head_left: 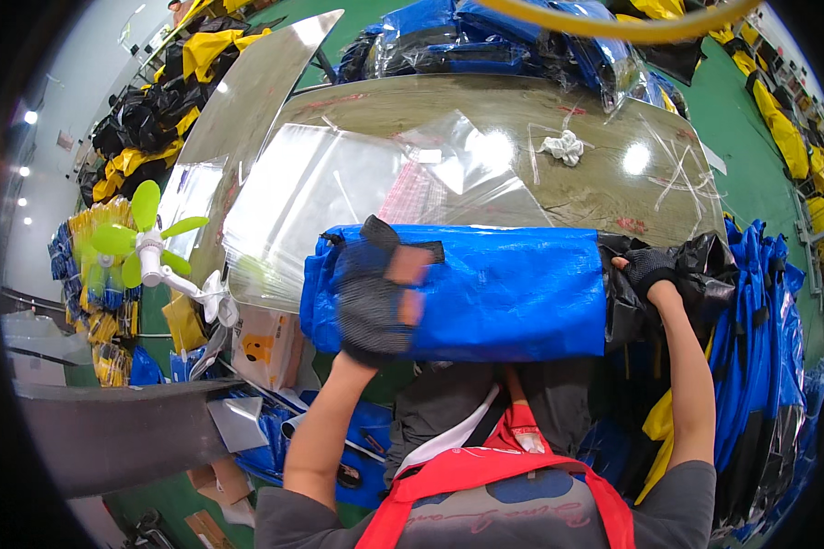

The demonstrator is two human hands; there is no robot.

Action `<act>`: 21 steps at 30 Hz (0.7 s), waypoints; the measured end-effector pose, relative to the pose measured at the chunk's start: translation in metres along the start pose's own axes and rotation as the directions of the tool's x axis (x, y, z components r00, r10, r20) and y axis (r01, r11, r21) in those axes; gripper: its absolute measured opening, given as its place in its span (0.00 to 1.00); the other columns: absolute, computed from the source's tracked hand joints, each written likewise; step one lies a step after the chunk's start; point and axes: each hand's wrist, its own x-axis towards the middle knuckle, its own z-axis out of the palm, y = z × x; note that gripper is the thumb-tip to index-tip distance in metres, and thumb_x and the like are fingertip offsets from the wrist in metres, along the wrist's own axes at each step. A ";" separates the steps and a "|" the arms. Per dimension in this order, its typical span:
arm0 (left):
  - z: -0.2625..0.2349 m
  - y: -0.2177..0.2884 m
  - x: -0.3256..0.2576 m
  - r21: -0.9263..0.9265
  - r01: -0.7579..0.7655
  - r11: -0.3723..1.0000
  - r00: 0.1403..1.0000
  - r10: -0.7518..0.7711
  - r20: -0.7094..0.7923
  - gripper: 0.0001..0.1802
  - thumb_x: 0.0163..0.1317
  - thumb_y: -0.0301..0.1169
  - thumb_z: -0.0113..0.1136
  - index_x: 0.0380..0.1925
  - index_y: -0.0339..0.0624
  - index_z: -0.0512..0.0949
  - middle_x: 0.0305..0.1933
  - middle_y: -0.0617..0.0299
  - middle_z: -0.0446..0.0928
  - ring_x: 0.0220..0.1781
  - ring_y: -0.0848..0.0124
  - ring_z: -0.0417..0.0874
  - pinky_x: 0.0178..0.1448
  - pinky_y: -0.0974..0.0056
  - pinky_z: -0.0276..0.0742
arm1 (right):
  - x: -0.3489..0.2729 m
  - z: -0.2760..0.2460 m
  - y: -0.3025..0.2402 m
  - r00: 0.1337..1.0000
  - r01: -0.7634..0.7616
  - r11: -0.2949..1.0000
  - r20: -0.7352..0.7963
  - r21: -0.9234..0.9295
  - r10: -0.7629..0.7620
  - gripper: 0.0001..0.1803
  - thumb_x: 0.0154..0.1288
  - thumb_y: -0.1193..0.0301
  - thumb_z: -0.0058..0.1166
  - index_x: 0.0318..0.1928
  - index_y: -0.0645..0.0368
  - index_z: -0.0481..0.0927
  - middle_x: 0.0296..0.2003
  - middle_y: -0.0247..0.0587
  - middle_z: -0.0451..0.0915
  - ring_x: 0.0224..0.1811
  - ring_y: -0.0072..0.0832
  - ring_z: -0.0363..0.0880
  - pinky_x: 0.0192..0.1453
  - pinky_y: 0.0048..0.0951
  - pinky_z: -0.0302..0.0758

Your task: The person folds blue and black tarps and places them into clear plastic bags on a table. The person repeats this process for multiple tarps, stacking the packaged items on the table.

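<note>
A folded blue tarpaulin bag (513,293) with a crumpled black end (625,284) lies across the near edge of the table, in front of my body. My left hand (375,297), in a dark fingerless glove, is over the bag's left part, near short black straps. Motion smears it, so its grip is unclear. At the right, my gloved right hand (652,269) grips the black end, its thumb lying on top. Just beyond the bag, clear plastic sleeves (311,183) are spread in an overlapping pile on the table (604,174).
White ties (563,146) lie on the table's far right. Blue packed bags (485,46) are heaped behind it. A green-bladed fan (150,247) is clamped at the left edge. Blue and black bags (751,339) hang at the right. A yellow hoop (623,27) crosses the top.
</note>
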 end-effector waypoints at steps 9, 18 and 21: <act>0.070 -0.079 0.022 0.072 0.053 0.996 0.988 -0.063 0.144 0.30 0.61 0.41 0.56 0.63 0.41 0.68 0.66 0.46 0.67 0.69 0.50 0.65 0.74 0.48 0.53 | 0.002 -0.014 -0.007 0.991 -0.015 0.986 0.135 0.169 -0.008 0.35 0.67 0.42 0.38 0.44 0.63 0.83 0.48 0.59 0.79 0.53 0.52 0.77 0.61 0.41 0.68; 0.070 -0.153 0.052 0.163 0.228 0.960 0.915 -0.268 0.302 0.15 0.61 0.37 0.53 0.47 0.48 0.78 0.44 0.50 0.79 0.55 0.50 0.76 0.59 0.54 0.70 | 0.008 -0.006 -0.007 0.998 0.055 0.983 0.017 0.172 -0.059 0.38 0.65 0.38 0.40 0.41 0.64 0.83 0.42 0.58 0.82 0.48 0.52 0.79 0.57 0.41 0.71; 0.059 -0.210 0.057 -0.270 0.448 0.852 0.795 -0.241 0.557 0.22 0.59 0.44 0.56 0.49 0.44 0.77 0.49 0.50 0.79 0.54 0.50 0.77 0.60 0.55 0.70 | 0.020 -0.003 -0.015 0.997 0.053 0.975 0.038 0.216 -0.063 0.37 0.63 0.38 0.41 0.41 0.62 0.84 0.44 0.58 0.81 0.48 0.52 0.80 0.56 0.42 0.72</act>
